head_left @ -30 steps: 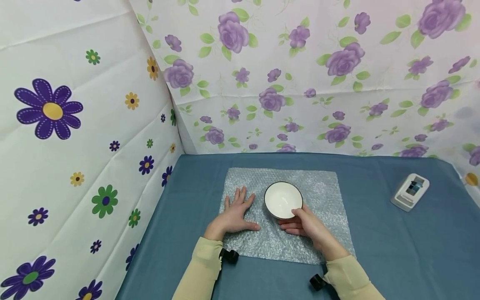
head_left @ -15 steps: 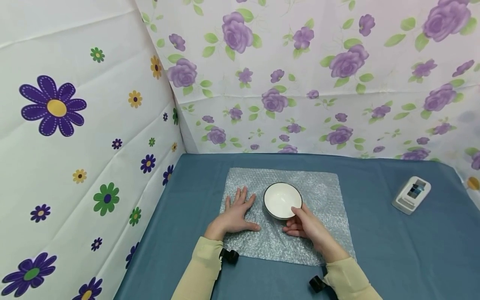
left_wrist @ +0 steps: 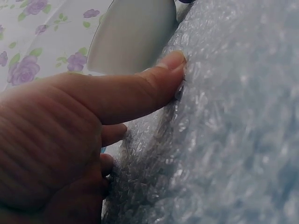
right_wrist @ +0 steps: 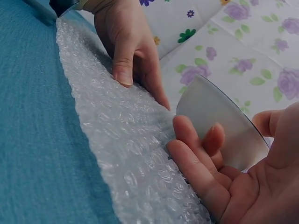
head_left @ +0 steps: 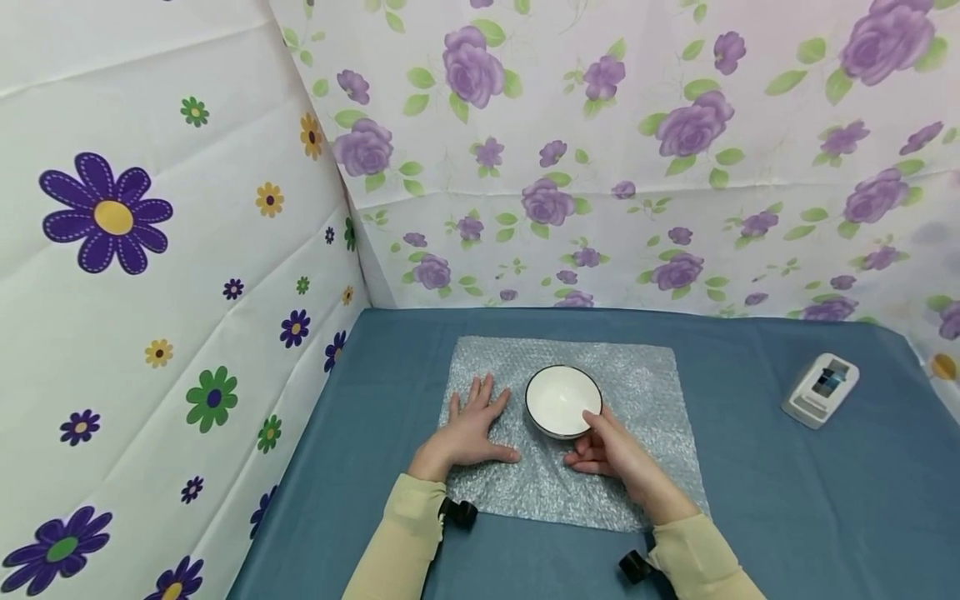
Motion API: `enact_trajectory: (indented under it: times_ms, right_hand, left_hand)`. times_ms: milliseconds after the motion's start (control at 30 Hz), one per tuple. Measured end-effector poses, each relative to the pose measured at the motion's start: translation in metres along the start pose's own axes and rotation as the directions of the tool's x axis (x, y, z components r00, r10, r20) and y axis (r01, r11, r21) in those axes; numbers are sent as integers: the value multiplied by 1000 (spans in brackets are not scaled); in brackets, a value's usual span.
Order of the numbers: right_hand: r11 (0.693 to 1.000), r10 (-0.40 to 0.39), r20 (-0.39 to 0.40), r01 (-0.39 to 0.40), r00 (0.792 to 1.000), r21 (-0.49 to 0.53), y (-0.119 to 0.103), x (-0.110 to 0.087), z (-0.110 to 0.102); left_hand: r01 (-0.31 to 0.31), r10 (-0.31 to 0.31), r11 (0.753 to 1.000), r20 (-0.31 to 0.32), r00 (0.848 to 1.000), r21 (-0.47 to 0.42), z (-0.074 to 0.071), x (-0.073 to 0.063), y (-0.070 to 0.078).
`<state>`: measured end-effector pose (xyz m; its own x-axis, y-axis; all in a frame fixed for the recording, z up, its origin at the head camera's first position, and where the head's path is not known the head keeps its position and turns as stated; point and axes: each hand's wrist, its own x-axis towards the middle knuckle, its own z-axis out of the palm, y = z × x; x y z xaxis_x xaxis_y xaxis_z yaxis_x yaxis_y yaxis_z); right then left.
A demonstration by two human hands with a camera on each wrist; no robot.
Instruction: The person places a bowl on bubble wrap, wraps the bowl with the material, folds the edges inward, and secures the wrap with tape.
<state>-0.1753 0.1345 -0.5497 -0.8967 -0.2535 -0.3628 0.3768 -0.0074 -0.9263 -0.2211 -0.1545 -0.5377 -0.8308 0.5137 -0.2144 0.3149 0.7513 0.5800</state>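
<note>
A white bowl (head_left: 562, 402) with a dark rim stands upright on a sheet of bubble wrap (head_left: 637, 375). My right hand (head_left: 615, 454) pinches the bowl's near right side, thumb over the rim and fingers against the outside. In the right wrist view the bowl (right_wrist: 210, 116) shows its pale outer wall beside those fingers. My left hand (head_left: 468, 433) rests spread on the left part of the bubble wrap, apart from the bowl. The left wrist view shows its thumb lying on the bubble wrap (left_wrist: 233, 116), with the bowl (left_wrist: 135, 37) beyond.
A white and grey device (head_left: 821, 390), perhaps a tape dispenser, sits at the right on the blue tablecloth (head_left: 757, 450). Flowered curtains (head_left: 525, 150) stand behind the table and along its left side.
The fingers of my right hand below the bowl have drawn back slightly to the right. The bowl has shifted very little, and my left hand has stayed in place.
</note>
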Motion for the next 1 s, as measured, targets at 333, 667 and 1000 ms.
enact_trajectory:
  times_ms: [333,667,1000]
  right_hand:
    - [999,16,27,-17,1000,41,0,-3,-1]
    - [1000,23,54,-24,998,11,-2,-14,-8]
    - [988,11,113,7,994,-157,-9,-34,-33]
  left_hand:
    - [1,-1,1000,4,1000,2,-1,-2,2]
    - [-5,5,1000,5,1000,5,8,-2,1]
    - [-8,8,1000,-4,1000,4,3,-1,-3]
